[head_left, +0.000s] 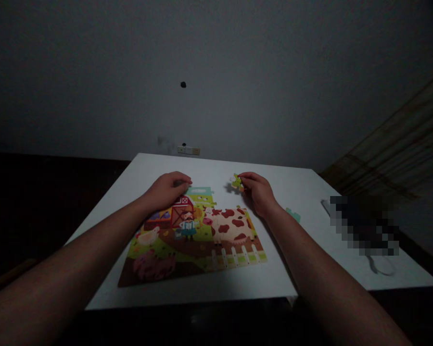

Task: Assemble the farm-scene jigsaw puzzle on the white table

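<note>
A farm jigsaw puzzle (198,240), partly assembled, lies on the white table, showing a barn, a farmer, a cow, a hen and a pig. My right hand (260,192) pinches a green puzzle piece (236,181) just above the table, beyond the cow's back. Over the puzzle's upper left corner rests my left hand (169,191), fingers curved near the barn roof and the pale blue-green piece at the top edge. Whether its fingertips grip anything is hidden. A loose teal piece (293,215) lies beside my right forearm, partly covered by it.
The white table (223,288) stands against a grey wall with sockets (188,150). At its right side is a blurred-out dark object (361,223) with a looped strap (380,266). A brownish curtain-like sheet (386,139) slopes down on the right.
</note>
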{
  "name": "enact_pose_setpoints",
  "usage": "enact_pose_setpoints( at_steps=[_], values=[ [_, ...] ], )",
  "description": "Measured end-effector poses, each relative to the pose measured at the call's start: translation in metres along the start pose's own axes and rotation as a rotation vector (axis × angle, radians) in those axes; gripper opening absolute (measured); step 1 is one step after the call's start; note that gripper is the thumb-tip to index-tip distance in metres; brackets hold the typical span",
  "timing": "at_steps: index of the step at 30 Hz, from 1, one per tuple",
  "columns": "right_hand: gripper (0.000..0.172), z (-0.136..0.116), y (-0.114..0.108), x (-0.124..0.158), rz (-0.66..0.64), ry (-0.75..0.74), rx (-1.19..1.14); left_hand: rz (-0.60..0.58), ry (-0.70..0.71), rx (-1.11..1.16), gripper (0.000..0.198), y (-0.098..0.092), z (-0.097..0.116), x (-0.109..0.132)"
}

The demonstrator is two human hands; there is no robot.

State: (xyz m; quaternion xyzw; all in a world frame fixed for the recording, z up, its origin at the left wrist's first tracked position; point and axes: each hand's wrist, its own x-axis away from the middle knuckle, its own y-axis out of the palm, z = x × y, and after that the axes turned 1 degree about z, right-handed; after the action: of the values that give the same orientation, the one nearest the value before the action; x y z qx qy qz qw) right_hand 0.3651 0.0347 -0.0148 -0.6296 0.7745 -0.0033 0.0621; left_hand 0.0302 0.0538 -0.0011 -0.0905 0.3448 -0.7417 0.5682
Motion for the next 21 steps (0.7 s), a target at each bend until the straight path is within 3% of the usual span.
enact_pose_setpoints(
  at_steps=[3, 6, 14, 21],
  values=[
    [0.034, -0.003, -0.005, -0.004, 0.042, 0.032, -0.156, -0.003, -0.005, -0.002, 0.029, -0.001, 0.000, 0.000],
    [0.036, -0.005, -0.005, -0.004, 0.052, 0.007, -0.111, -0.002, -0.010, -0.001, 0.030, -0.001, 0.000, 0.000],
    [0.033, -0.010, 0.005, 0.010, -0.130, -0.011, 0.018, 0.001, -0.004, -0.023, 0.031, -0.001, 0.002, 0.000],
    [0.026, -0.009, 0.004, 0.010, -0.174, -0.018, 0.101, 0.001, 0.024, -0.041, 0.032, -0.002, -0.001, 0.001]
  ],
)
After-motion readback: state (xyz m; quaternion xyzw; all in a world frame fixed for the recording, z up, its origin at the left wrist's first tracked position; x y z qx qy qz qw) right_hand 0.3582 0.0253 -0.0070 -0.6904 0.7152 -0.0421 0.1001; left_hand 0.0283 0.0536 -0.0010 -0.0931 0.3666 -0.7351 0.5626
